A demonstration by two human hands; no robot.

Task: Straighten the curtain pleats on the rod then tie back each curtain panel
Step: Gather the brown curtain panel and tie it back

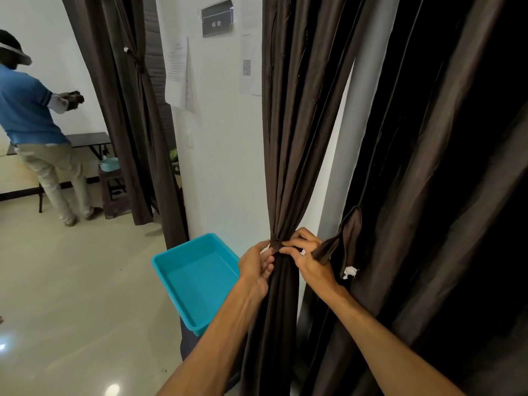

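Head view. The left curtain panel (288, 138) is gathered at waist height by a brown tieback band (275, 243). The left hand (255, 265) pinches the band from the left with curled fingers, and the right hand (310, 260) pinches it from the right, fingertips on the band's front. A pale vertical strip (343, 167) of wall separates this panel's right edge from the right curtain panel (428, 195), on which a loose brown strip (347, 232) with a white tag hangs beside the right hand. Open tiled floor (71, 281) extends to the left. A turquoise tray (160, 262), its bare bottom showing, sits just left of the gathered panel. A small blue basket (108, 164) rests on a distant stool (113, 192); its contents cannot be told.
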